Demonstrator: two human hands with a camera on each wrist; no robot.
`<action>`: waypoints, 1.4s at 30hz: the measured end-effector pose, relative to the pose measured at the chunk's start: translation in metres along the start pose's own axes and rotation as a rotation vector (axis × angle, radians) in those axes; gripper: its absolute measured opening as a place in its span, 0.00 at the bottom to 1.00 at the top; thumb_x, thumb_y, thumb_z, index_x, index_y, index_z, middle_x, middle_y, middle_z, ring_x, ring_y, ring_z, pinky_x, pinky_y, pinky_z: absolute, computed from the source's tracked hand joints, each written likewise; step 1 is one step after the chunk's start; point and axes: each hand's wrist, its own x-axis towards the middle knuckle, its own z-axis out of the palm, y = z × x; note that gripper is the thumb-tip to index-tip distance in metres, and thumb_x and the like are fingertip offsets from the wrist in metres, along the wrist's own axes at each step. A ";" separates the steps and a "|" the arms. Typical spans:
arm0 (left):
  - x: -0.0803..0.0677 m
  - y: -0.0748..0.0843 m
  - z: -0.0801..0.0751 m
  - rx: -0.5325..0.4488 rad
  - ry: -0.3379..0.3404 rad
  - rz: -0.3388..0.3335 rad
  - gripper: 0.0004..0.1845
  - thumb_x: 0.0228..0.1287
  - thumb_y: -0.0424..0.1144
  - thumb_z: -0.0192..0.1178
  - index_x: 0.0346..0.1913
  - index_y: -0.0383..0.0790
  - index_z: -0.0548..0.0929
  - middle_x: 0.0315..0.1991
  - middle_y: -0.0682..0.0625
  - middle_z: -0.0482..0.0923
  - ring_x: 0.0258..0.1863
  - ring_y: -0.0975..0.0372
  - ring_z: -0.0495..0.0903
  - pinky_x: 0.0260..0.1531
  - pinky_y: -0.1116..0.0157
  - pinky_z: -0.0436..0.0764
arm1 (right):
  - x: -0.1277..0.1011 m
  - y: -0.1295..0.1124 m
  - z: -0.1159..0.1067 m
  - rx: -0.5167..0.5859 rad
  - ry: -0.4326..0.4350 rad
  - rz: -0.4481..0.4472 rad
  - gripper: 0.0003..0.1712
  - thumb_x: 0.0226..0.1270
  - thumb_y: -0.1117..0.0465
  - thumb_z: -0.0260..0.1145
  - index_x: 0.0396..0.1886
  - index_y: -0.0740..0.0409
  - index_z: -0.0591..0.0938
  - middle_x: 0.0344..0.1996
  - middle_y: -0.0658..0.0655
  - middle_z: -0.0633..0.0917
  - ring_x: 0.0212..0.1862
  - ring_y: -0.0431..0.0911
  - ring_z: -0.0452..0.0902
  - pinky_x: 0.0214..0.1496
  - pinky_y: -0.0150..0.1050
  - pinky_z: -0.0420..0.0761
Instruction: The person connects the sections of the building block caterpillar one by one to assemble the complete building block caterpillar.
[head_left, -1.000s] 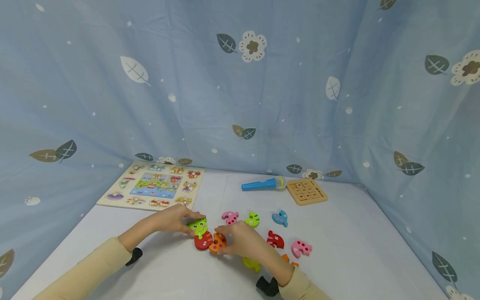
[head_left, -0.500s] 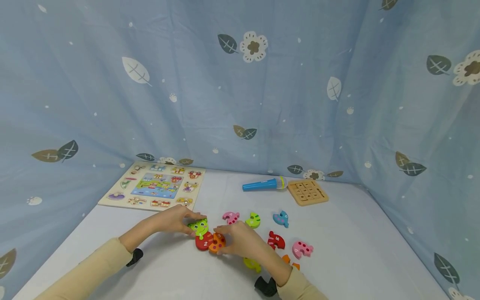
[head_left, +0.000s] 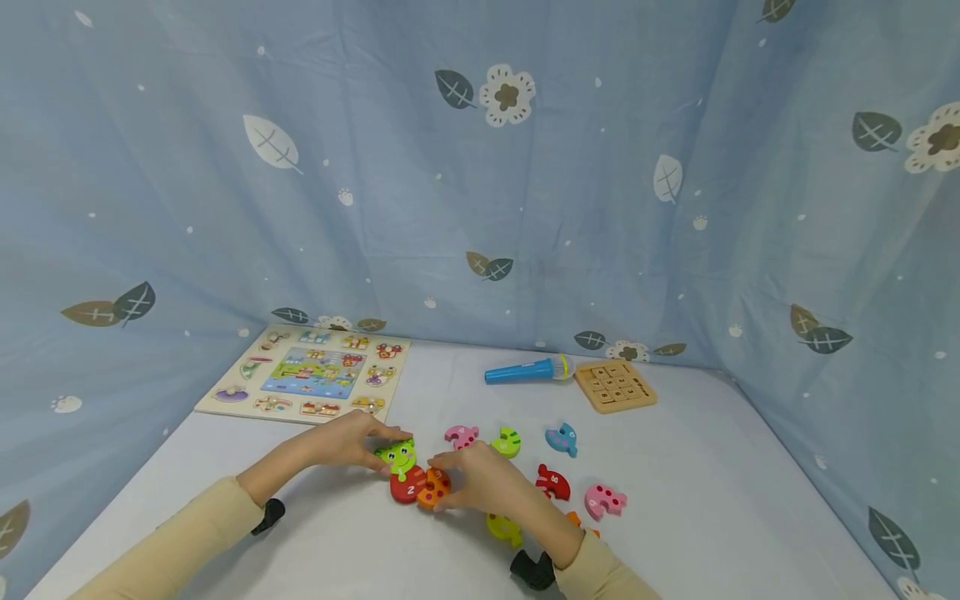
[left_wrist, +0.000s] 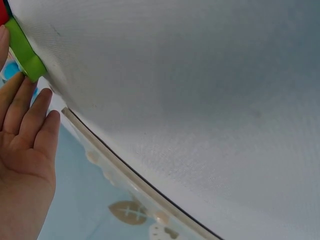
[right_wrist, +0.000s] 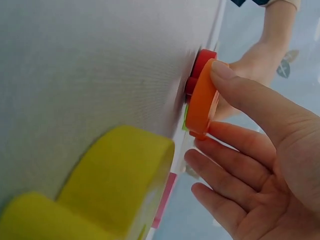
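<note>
In the head view my left hand (head_left: 345, 439) holds the green smiling caterpillar-head puzzle piece (head_left: 399, 456) between thumb and fingers. The red puzzle piece numbered 2 (head_left: 405, 489) lies against its lower side. At the red piece's right side sits the orange spotted puzzle piece (head_left: 432, 492), pinched by my right hand (head_left: 487, 482). The right wrist view shows the thumb on one edge of the orange piece (right_wrist: 201, 102) and fingertips at the opposite edge. Only part of the green piece (left_wrist: 25, 52) appears in the left wrist view, at the fingertips.
Loose pieces lie around the right hand: yellow-green (head_left: 504, 529), pink (head_left: 461, 435), green (head_left: 506, 442), blue (head_left: 562, 439), red (head_left: 553, 482), pink (head_left: 603, 500) and partly hidden orange (head_left: 573, 518). Behind are a picture puzzle board (head_left: 247, 404), blue toy microphone (head_left: 521, 371) and wooden number board (head_left: 615, 386).
The orange piece has shifted slightly left in my right hand, closing the small gap to the red piece. My left hand stays in place on the green piece.
</note>
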 end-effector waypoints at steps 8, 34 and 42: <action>0.000 0.001 0.000 0.009 0.001 -0.007 0.32 0.54 0.53 0.70 0.61 0.45 0.79 0.59 0.47 0.77 0.60 0.52 0.75 0.56 0.53 0.76 | 0.003 0.001 0.001 -0.022 -0.010 0.007 0.31 0.48 0.47 0.78 0.54 0.50 0.84 0.50 0.45 0.84 0.53 0.37 0.79 0.53 0.29 0.78; 0.002 -0.001 0.002 -0.007 -0.017 -0.004 0.31 0.55 0.49 0.70 0.62 0.43 0.79 0.59 0.49 0.77 0.60 0.54 0.74 0.59 0.54 0.74 | 0.002 -0.003 0.007 -0.046 -0.029 0.014 0.31 0.47 0.47 0.78 0.53 0.49 0.85 0.49 0.44 0.85 0.44 0.32 0.79 0.47 0.24 0.77; 0.003 0.003 0.001 -0.026 -0.036 -0.001 0.29 0.56 0.42 0.70 0.63 0.44 0.78 0.59 0.48 0.77 0.62 0.53 0.73 0.59 0.53 0.74 | 0.002 -0.004 0.008 -0.038 -0.035 0.016 0.30 0.48 0.47 0.78 0.53 0.50 0.85 0.47 0.44 0.86 0.43 0.32 0.79 0.47 0.24 0.77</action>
